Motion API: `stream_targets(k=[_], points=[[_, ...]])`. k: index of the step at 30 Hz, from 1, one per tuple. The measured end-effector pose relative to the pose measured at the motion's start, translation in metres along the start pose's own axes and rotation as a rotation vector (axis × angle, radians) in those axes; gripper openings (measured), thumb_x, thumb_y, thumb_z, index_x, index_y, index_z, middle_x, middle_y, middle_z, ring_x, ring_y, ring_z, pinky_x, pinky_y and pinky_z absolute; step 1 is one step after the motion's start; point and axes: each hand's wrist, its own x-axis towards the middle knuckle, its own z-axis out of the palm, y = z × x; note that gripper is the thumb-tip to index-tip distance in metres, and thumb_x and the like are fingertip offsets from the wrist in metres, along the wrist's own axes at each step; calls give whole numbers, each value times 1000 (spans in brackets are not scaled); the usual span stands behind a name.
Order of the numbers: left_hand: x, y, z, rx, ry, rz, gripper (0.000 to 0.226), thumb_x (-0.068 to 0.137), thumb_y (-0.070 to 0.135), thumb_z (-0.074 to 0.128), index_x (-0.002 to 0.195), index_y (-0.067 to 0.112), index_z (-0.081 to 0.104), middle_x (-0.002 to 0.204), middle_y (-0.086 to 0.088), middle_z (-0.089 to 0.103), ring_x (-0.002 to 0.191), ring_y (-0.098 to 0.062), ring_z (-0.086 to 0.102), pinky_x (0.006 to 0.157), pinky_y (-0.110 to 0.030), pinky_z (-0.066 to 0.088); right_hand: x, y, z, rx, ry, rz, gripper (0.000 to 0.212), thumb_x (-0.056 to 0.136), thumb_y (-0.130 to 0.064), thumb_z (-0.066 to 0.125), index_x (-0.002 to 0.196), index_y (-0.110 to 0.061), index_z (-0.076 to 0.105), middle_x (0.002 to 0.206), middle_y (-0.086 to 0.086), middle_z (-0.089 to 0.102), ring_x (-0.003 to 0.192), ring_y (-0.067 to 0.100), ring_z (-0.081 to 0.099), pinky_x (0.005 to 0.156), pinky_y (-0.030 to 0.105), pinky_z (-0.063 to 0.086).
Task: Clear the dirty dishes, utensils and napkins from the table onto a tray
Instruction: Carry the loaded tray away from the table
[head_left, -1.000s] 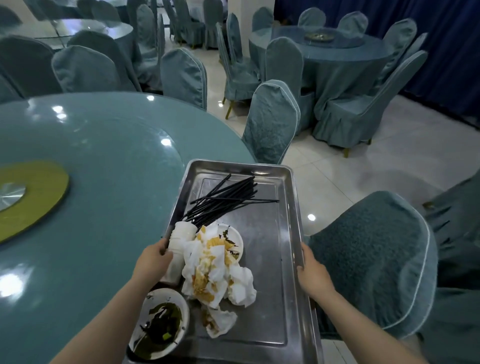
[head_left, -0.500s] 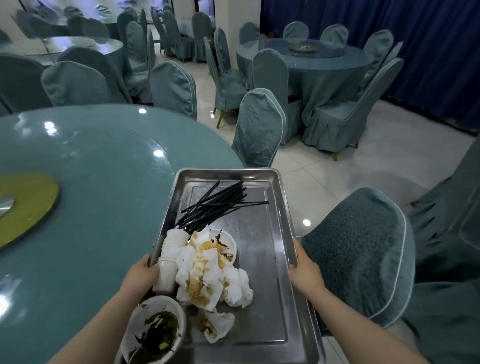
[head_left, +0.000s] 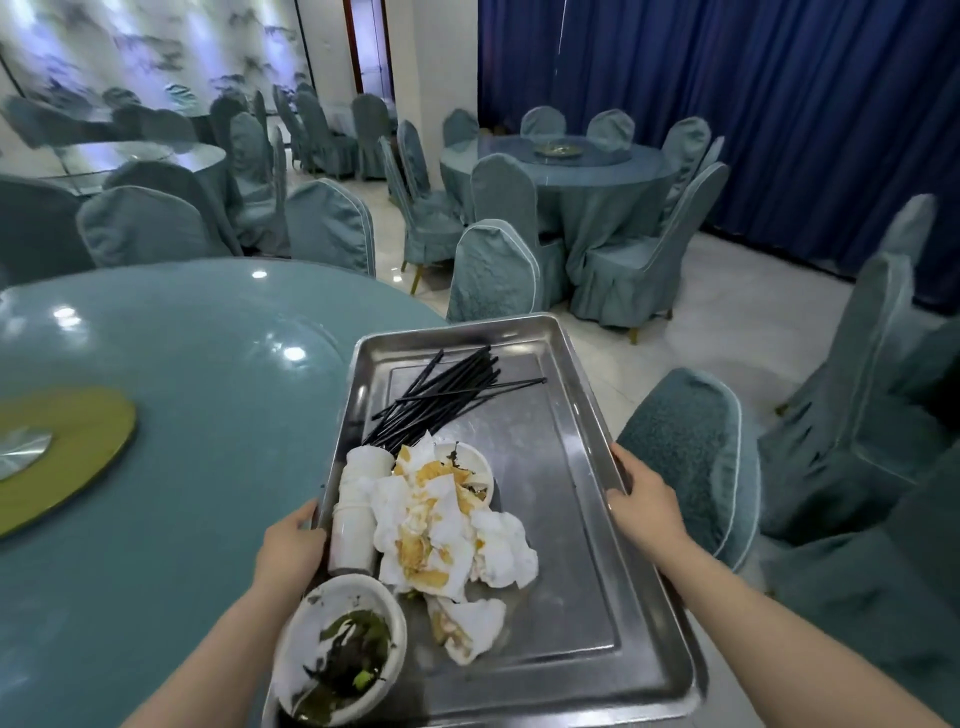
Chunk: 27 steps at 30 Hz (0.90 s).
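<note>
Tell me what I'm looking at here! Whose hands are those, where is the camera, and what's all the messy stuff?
There is no machine here. The camera sits on a person's head and looks down, so you see that person's own two arms. The left hand and the right hand each grip a long side of a shiny metal tray.

On the tray lie black chopsticks, a heap of stained white napkins, a stack of white cups lying on its side, and a bowl with green leftovers. A small white dish peeks out from under the napkins.

To the left is a round blue table with a yellow turning plate. Covered chairs stand around it.
</note>
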Motion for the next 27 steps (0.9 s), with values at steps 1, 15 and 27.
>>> stream_targets(k=[1,15,27], points=[[-7,5,-6,-17,3,29,49,85,6,46,131,19,57,124,-6,64,94,-27,64,73,-32,50,-6,-3,-9,4,24,-15,71,79,-7,49,141,-40,39,118,-9,63,86,13,65,77,25,53],[-108,132,40,5,-159,488,45,86,18,57,129,29,57,84,-1,73,56,-13,58,47,-24,39,-143,30,-187,23,404,101,63,82,-8,54,141,-29,45,132,-2,58,80,17,63,60,22,44],[-260,271,230,129,-478,842,47,88,17,56,133,30,54,95,-9,68,74,-20,59,61,-30,43,-271,166,-365,119,720,341,66,79,-6,55,140,-28,46,134,-4,57,95,14,62,69,20,47]])
